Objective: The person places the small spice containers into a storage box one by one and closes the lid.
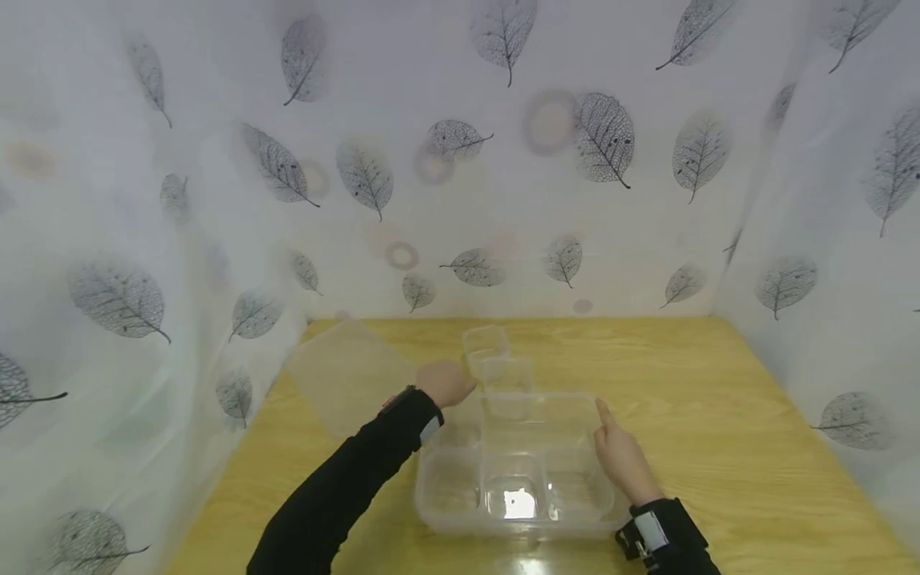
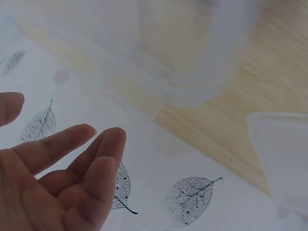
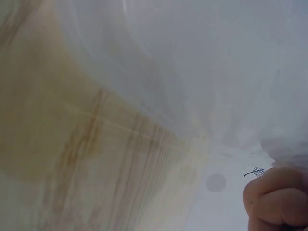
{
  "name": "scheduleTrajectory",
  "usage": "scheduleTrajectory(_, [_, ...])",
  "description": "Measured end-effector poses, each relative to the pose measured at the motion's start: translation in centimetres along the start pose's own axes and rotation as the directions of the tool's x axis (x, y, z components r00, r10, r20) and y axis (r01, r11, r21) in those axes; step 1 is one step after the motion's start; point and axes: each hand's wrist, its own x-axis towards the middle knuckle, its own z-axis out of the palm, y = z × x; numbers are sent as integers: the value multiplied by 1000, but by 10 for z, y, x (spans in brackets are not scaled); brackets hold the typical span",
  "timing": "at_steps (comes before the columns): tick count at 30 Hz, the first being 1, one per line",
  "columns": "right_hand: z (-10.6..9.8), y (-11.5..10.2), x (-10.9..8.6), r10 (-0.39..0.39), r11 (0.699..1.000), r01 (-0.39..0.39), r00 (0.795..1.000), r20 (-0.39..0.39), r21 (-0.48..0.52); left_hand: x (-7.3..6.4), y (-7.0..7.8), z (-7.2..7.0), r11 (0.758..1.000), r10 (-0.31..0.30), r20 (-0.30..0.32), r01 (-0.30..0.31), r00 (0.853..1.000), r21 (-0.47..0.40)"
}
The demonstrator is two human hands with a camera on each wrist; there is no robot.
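A large clear plastic food container with several compartments sits on the table. My right hand grips its right side, the index finger stretched along the edge; in the right wrist view its other fingers are curled beside the cloudy wall. My left hand is over the container's far left corner, near two small clear boxes. One small box stands farther back; the other box is just in front of it. In the left wrist view the left hand's fingers are loosely bent and hold nothing.
A translucent flat lid lies at the far left, partly behind the left forearm. Leaf-patterned white sheeting encloses the wooden table at the back and sides.
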Motion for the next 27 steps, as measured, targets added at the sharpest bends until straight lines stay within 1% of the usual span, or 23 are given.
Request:
scheduleTrajectory(2, [2, 0, 0, 1, 1000, -1, 1000, -4, -8, 19, 5, 2, 999, -51, 57, 51, 997, 6])
scheduleTrajectory(4, [2, 1, 0, 0, 1000, 0, 1000, -6, -15, 36, 11, 4, 997, -83, 96, 81, 992, 20])
scheduleTrajectory(5, [2, 1, 1, -1, 1000, 1, 1000, -6, -20, 48, 10, 13, 996, -84, 78, 82, 993, 32])
scheduleTrajectory(7, [2, 1, 1, 0, 1000, 0, 1000, -4, -23, 59, 17, 14, 992, -123, 102, 119, 987, 40])
scheduleTrajectory(8, [2, 2, 1, -1, 1000, 1, 1000, -3, -23, 63, 21, 16, 990, -135, 97, 130, 986, 49])
scheduleTrajectory(11, [2, 2, 0, -7, 1000, 7, 1000, -1, -18, 68, 33, 18, 981, -190, 86, 186, 978, 53])
scheduleTrajectory(12, [2, 2, -1, -10, 1000, 10, 1000, -2, -13, 62, 42, 9, 972, -233, 118, 227, 965, 57])
scheduleTrajectory(16, [-2, 3, -3, -11, 1000, 11, 1000, -2, -6, 56, 58, 8, 962, -273, 88, 270, 958, 42])
scheduleTrajectory(18, [-3, 4, -3, -1, 1000, 1, 1000, -2, -8, 54, 63, 9, 961, -276, 70, 274, 959, 44])
scheduleTrajectory(21, [-2, 4, -3, 14, 1000, -14, 1000, -2, -10, 59, 65, 18, 960, -280, 51, 278, 959, 39])
scheduleTrajectory(23, [-1, 3, -2, 17, 1000, -17, 1000, -3, -7, 64, 65, 24, 957, -289, 48, 287, 956, 39])
scheduleTrajectory(25, [0, 2, -2, 16, 1000, -16, 1000, -2, 3, 68, 65, 31, 951, -309, 46, 308, 950, 32])
scheduleTrajectory(27, [2, 1, -1, 18, 1000, -18, 1000, 3, 11, 71, 65, 37, 945, -324, 46, 322, 945, 48])
